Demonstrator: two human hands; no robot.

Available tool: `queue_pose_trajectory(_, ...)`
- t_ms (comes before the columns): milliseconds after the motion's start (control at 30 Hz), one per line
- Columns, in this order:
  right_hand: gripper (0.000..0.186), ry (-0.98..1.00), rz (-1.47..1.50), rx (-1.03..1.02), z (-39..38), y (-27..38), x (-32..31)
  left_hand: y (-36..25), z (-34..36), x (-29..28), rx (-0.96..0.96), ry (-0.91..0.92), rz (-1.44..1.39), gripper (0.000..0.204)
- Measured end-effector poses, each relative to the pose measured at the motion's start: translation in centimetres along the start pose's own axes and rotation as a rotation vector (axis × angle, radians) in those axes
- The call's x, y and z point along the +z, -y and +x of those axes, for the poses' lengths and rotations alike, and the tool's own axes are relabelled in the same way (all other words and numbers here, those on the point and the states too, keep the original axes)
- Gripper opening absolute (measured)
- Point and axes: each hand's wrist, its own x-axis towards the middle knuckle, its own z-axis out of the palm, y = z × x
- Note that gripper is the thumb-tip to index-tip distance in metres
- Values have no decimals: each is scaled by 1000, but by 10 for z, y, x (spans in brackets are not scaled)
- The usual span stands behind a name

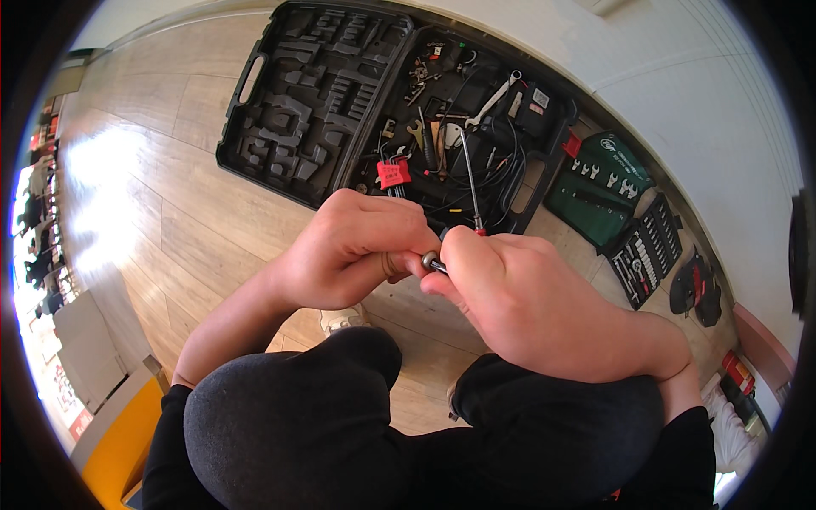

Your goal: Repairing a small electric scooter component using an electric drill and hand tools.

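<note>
Above my knees, both hands meet in a close pinch. Between the fingertips of my left hand (361, 246) sits a small round-headed metal piece (428, 259), like a bolt head. My right hand (527, 302) is closed on a short shiny metal shaft (439, 267) that meets this piece. Most of the shaft is covered by my fingers, so its kind cannot be told. Just beyond my right hand, a long thin chrome rod (472, 174) with a red end leans over the open black tool case (531, 208). I cannot tell whether the hand touches it.
The case lid (297, 127) lies opened to the left. Inside the case are a combination wrench (495, 100), a red hex key holder (393, 174), cables and loose tools. To the right lie a green wrench pouch (599, 191), a socket set (650, 251) and dark gloves (697, 289).
</note>
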Motion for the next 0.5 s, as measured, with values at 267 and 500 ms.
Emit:
queue_pose_trajectory(267,25,-176,54,127,-1,-28,19,-1,-7,-22,-401,-70,-318,19)
queue_pose_trajectory(500,26,-233,452,648,2,-99,62,105,-72,-25,-706,-433,-453,26)
